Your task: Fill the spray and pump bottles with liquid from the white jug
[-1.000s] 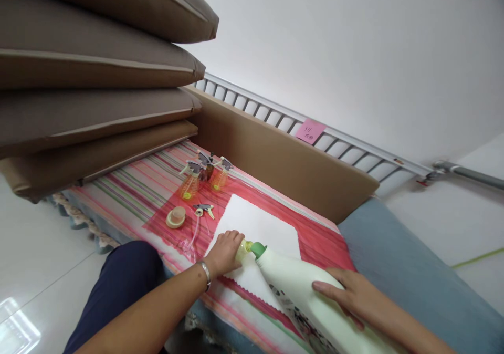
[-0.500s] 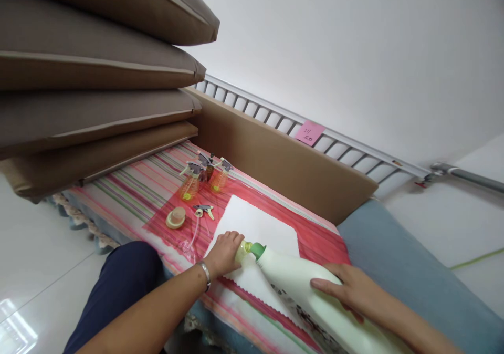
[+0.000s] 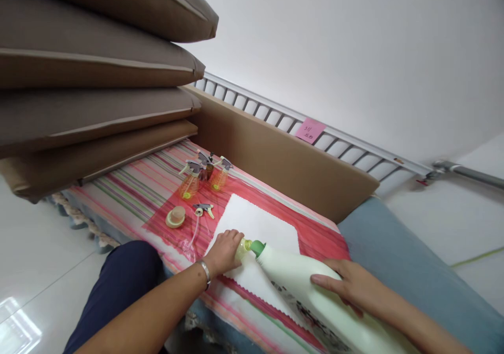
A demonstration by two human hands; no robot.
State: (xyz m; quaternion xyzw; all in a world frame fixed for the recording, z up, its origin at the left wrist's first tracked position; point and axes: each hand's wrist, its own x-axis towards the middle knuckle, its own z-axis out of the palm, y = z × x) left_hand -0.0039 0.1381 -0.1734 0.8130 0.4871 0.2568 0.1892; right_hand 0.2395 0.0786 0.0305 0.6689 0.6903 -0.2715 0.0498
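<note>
My left hand (image 3: pixel 225 251) is closed around a small clear yellow-tinted spray bottle (image 3: pixel 242 249) with its trigger head off. My right hand (image 3: pixel 346 284) grips a large pale green detergent bottle (image 3: pixel 299 275), tilted so its green spout (image 3: pixel 258 248) meets the small bottle's mouth. Whether liquid is flowing cannot be made out. Beneath both lies a white scalloped cloth (image 3: pixel 268 222). Left of it rest a loose trigger sprayer (image 3: pixel 203 210) with its tube and a round cream cap (image 3: pixel 175 217). Farther back stand yellow spray bottles (image 3: pixel 190 181) with grey-topped triggers and a small brown bottle (image 3: pixel 209 171).
Stacked brown cushions (image 3: pixel 98 107) rise at the left. A brown board (image 3: pixel 275 157) leans along a white radiator (image 3: pixel 252 104) bearing a pink note (image 3: pixel 311 131). Striped fabric and a red sheet (image 3: pixel 323 238) cover the surface. Blue upholstery (image 3: pixel 413 270) lies at the right.
Both hands keep their hold, with the spout still at the small bottle's mouth. The large bottle has shifted only very slightly.
</note>
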